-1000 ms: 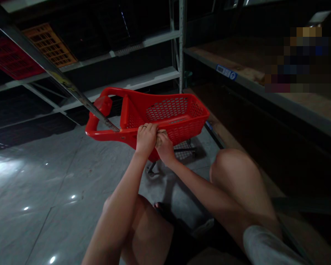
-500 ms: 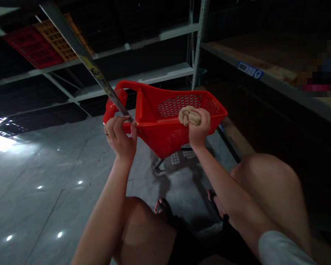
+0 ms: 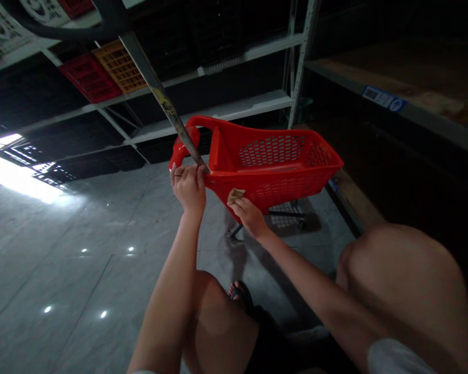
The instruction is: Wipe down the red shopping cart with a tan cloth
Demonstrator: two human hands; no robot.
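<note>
A red plastic shopping cart [image 3: 273, 174] with perforated sides stands in front of me on the floor. My left hand [image 3: 189, 187] is closed over the near end of its handle, beside the foot of a worn metal pole [image 3: 161, 98] that slants up to the left. In my right hand [image 3: 250, 214] is a crumpled tan cloth [image 3: 236, 196], pressed to the near outer side of the basket below its rim. The fingertips rest on the cloth and partly cover it.
Metal racks [image 3: 253, 104] with dark crates, a red crate [image 3: 89, 78] and a yellow crate [image 3: 120, 65] run behind the cart. To the right is a wooden shelf [image 3: 347, 80] with a blue label [image 3: 384, 98]. My knees are close below my arms.
My right hand has moved the cloth from the basket's top rim down and left onto its near outer side. My left hand stays at the handle. The view has shifted slightly.
</note>
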